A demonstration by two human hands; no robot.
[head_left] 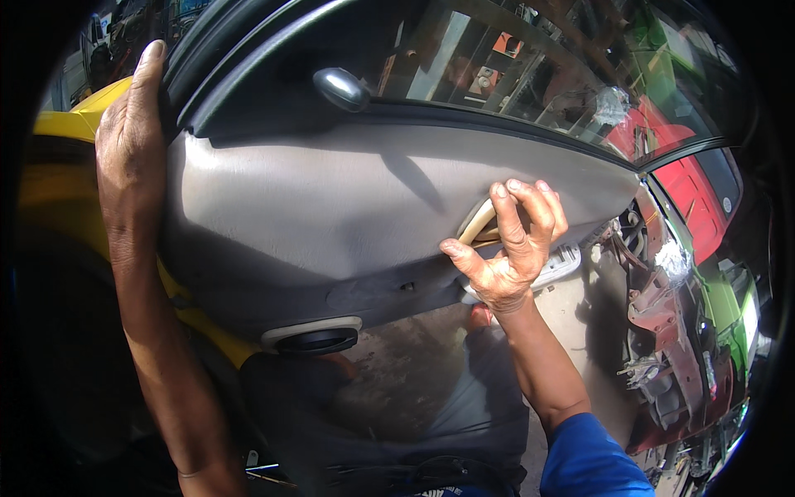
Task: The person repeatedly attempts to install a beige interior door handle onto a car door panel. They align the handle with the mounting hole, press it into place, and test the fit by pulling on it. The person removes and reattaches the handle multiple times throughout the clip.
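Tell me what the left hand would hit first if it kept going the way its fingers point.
Probably nothing: the left hand points up along the grey car door panel's edge, past the black window frame; depth is unclear.
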